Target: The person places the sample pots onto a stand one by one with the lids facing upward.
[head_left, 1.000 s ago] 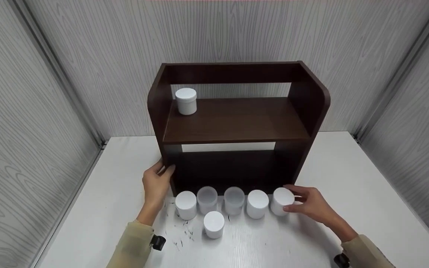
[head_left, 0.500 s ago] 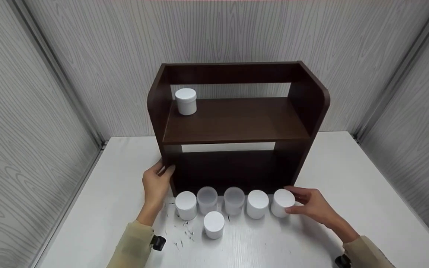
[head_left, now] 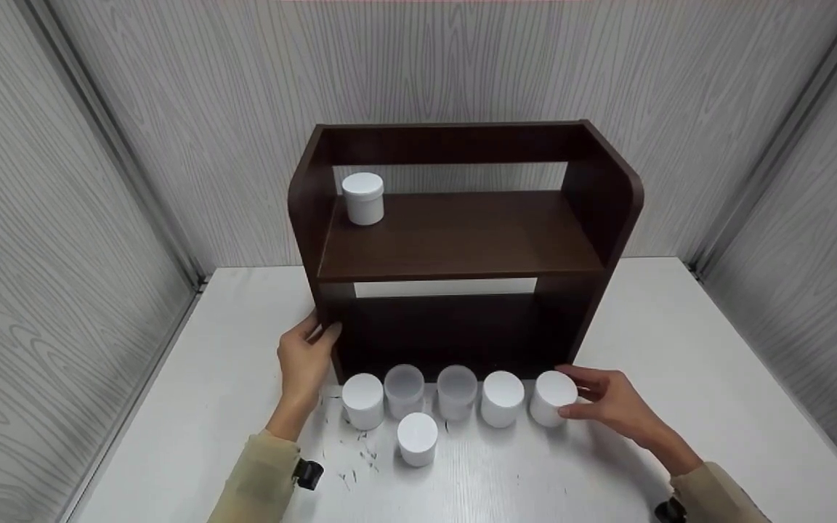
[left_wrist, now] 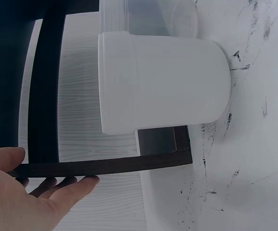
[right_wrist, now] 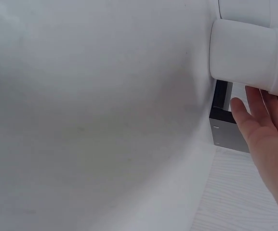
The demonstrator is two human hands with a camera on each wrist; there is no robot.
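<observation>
A dark brown two-tier shelf (head_left: 462, 236) stands on the table. My left hand (head_left: 305, 363) grips the edge of its left side panel, thumb inside and fingers outside, as the left wrist view shows. At the right end of the front row, my right hand (head_left: 611, 398) holds a white lidded jar (head_left: 554, 399) between thumb and fingers. In the right wrist view this jar (right_wrist: 244, 53) stands upright on the table, fingers along its side near the lid. A similar white jar (head_left: 502, 399) stands just to its left.
Two translucent jars (head_left: 404, 391) and a white jar (head_left: 363, 401) continue the row before the shelf. Another white jar (head_left: 417, 439) stands nearer the front. One lidded jar (head_left: 365, 200) sits on the upper tier's left. Grey panels (head_left: 447, 65) enclose the table.
My right hand and the rightmost jar have shifted slightly to the right and toward me, widening the gap to its neighbour. The left hand has kept its place on the shelf.
</observation>
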